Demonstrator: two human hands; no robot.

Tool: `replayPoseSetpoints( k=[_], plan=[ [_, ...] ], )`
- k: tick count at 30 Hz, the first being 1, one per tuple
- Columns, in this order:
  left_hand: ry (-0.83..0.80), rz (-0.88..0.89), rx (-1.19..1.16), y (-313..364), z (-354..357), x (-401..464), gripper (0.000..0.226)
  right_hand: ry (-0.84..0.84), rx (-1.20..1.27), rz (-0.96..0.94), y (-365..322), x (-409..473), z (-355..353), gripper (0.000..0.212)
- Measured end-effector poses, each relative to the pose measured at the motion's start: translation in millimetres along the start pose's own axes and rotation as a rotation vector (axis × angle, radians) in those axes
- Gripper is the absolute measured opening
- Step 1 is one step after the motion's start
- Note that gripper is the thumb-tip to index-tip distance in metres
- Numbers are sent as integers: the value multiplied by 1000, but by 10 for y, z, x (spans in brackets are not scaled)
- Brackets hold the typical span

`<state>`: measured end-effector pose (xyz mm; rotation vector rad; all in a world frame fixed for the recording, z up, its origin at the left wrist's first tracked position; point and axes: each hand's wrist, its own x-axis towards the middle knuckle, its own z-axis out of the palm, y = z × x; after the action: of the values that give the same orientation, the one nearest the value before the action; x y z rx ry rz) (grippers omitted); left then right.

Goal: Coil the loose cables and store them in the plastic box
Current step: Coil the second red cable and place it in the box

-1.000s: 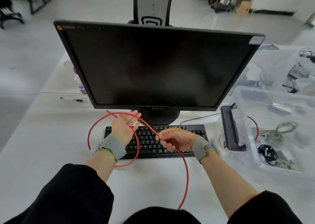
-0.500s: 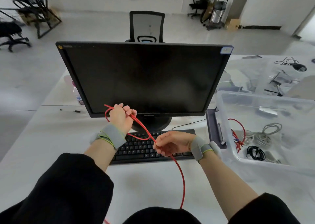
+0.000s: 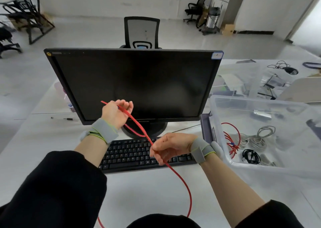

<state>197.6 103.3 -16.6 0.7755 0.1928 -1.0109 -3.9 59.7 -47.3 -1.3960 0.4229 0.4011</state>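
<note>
Two hands up over the keyboard, both on the one red cable. Left hand raised in front of the dark monitor, fingers curled round the cable, short end poking out up and to the left past the knuckles. Right hand lower, just above the keys, pinching the same cable between thumb and fingertips, other fingers loosely bent. Taut straight run between the two hands, slanting down from left hand to right. Small red loop hanging below the left hand, close to the monitor foot. Below the right hand, a long curve down over the white table and off its near edge. Grey bands on both wrists, black sleeves pushed up the forearms. Clear plastic box on the right, touching the keyboard's end, lid off. Inside: another red coil, a pale grey bundle, a small black coil. Office chair behind the monitor.
</note>
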Motion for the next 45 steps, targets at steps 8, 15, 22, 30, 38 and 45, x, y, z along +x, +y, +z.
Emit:
replayPoseSetpoints(
  k=[8, 15, 22, 30, 38, 45],
  plan=[
    [-165, -8, 165, 20, 196, -76, 37, 7, 60, -65, -143, 77, 118, 24],
    [-168, -132, 223, -242, 38, -134, 37, 249, 253, -263, -138, 88, 77, 35],
    [-173, -114, 161, 5, 34, -43, 39, 112, 30, -112, 21, -80, 21, 35],
    [-463, -148, 254, 126, 291, -269, 34, 591, -209, 147, 330, 233, 77, 68],
    [-640, -84, 238, 321, 564, -435, 34, 751, 277, -30, 476, 198, -117, 59],
    [-600, -16, 104, 343, 840, -602, 39, 695, 495, -181, 315, 129, -232, 54]
  ],
)
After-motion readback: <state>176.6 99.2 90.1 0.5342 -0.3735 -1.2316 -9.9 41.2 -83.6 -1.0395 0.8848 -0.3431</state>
